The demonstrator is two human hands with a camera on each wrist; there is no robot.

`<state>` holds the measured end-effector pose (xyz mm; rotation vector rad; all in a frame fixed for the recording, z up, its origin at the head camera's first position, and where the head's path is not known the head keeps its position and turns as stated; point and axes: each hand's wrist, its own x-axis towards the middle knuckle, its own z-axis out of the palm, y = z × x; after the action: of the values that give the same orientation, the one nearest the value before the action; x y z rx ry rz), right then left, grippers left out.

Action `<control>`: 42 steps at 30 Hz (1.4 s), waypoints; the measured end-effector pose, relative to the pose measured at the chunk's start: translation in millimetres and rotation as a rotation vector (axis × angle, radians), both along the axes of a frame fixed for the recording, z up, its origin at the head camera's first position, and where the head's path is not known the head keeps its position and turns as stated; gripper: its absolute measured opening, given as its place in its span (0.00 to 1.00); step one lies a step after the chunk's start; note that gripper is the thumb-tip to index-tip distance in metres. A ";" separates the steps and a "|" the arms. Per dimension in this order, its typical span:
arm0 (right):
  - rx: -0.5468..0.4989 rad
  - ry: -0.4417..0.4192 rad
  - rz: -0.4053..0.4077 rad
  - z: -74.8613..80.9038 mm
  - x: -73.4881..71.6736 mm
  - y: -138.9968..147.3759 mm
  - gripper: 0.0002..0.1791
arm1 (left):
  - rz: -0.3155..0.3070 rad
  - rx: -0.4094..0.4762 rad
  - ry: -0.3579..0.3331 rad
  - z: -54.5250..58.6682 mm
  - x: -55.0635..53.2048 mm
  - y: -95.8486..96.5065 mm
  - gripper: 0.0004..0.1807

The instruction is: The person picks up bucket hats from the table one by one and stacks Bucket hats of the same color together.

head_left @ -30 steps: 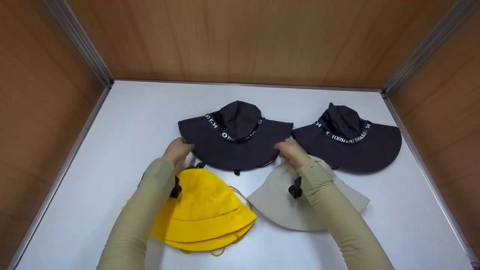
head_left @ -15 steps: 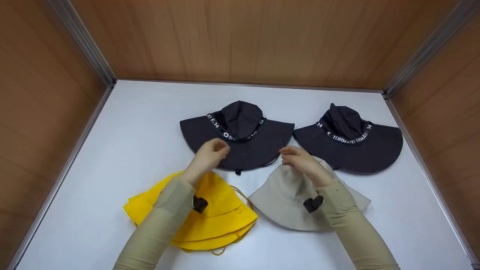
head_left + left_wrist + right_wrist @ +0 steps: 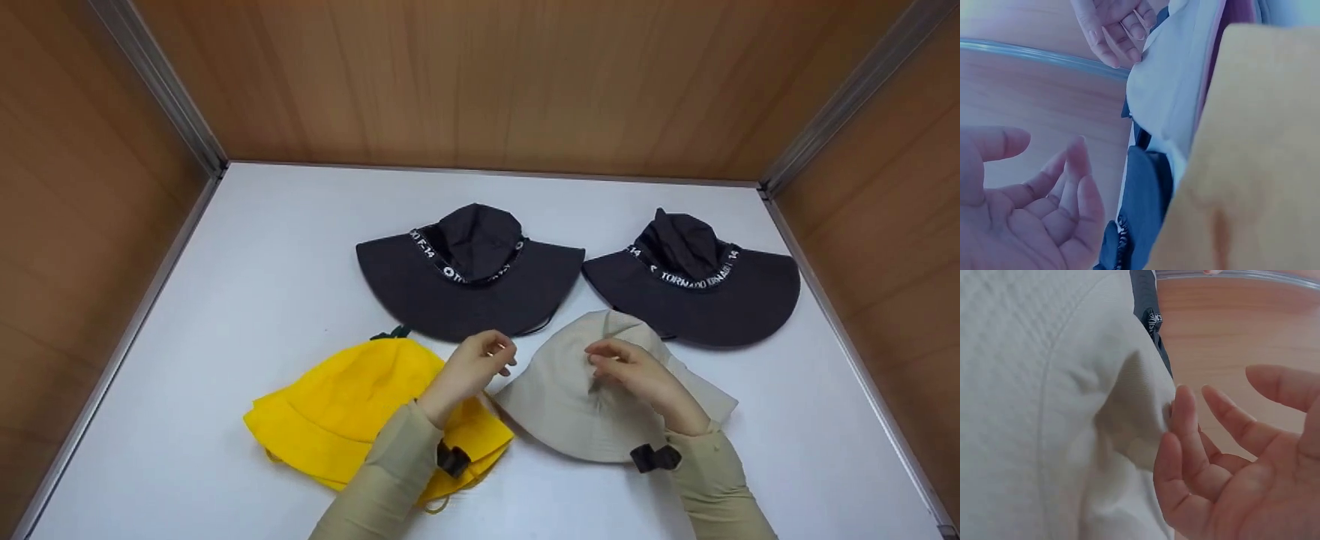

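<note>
My left hand [image 3: 472, 365] hovers with loosely bent fingers between the yellow hat [image 3: 352, 390] and the beige bucket hat [image 3: 555, 397], holding nothing. Over the beige hat is my right hand [image 3: 641, 375], its fingers relaxed and nothing in them. In the right wrist view the fingertips [image 3: 1185, 402] come close to the beige cloth; whether they touch it I cannot tell. Behind lie two dark wide-brimmed hats, a middle one [image 3: 457, 307] and a right one [image 3: 739, 307], both with lettered bands. A second yellow brim shows under the yellow hat's right side.
The white table [image 3: 187, 315] is bounded by a wooden back panel [image 3: 480, 82] and wooden side panels with metal corner strips. A yellow cord [image 3: 437, 506] hangs out by the table's front. Dark green trim [image 3: 390, 333] tops the yellow hat.
Both hands have left the middle dark hat's brim and drawn back toward me. The left has also moved right, and the right slightly right. The hats lie where they were.
</note>
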<state>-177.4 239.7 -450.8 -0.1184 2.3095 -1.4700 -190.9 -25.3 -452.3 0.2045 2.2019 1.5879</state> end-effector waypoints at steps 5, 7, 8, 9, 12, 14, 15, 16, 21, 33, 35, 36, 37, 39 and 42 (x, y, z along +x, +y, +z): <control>-0.063 -0.006 0.001 -12.6 4.5 9.9 0.20 | 0.040 0.044 -0.065 -12.3 2.2 12.3 0.15; -0.080 -0.020 -0.017 -17.5 5.5 11.0 0.21 | 0.059 0.056 -0.066 -17.4 3.1 15.3 0.15; -0.078 -0.034 -0.031 -19.5 6.1 11.0 0.21 | 0.069 0.062 -0.062 -20.0 3.5 16.6 0.15; -0.076 -0.047 -0.043 -21.3 6.7 10.8 0.22 | 0.080 0.063 -0.056 -22.8 3.7 17.6 0.15; -0.069 -0.058 -0.047 -27.0 8.5 11.7 0.22 | 0.110 0.090 -0.048 -30.5 4.9 20.0 0.14; -0.072 -0.063 -0.046 -30.4 9.3 12.9 0.22 | 0.126 0.128 -0.061 -35.1 5.2 21.3 0.14; -0.078 -0.060 -0.042 -31.8 9.6 13.6 0.21 | 0.135 0.145 -0.072 -37.3 5.2 21.9 0.14; -0.086 -0.058 -0.038 -33.3 9.6 14.4 0.21 | 0.142 0.166 -0.077 -39.7 5.1 22.5 0.14; -0.147 -0.072 -0.027 -35.9 8.8 16.5 0.22 | 0.183 0.239 -0.081 -50.9 4.8 24.2 0.13; -0.198 0.007 -0.212 15.4 -10.1 66.7 0.16 | 0.244 0.368 -0.167 -63.2 -2.8 22.1 0.12; -0.221 0.037 -0.290 25.2 -18.4 84.6 0.14 | 0.248 0.369 -0.165 -63.5 -2.7 22.3 0.12; -0.234 0.048 -0.330 28.8 -22.8 94.1 0.14 | 0.249 0.367 -0.163 -64.0 -2.8 22.6 0.12; -0.244 0.052 -0.374 31.3 -27.1 103.8 0.13 | 0.253 0.364 -0.165 -64.4 -2.8 22.8 0.12; -0.228 0.038 -0.462 33.4 -35.4 122.7 0.11 | 0.262 0.377 -0.166 -65.2 -2.5 23.2 0.12; -0.165 -0.031 -0.601 29.4 -44.9 146.3 0.14 | 0.270 0.401 -0.162 -64.5 -1.9 23.5 0.11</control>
<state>-222.3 386.0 -421.4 0.5984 2.3013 -1.9174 -192.7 -1.8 -516.8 -0.1104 1.8305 2.1048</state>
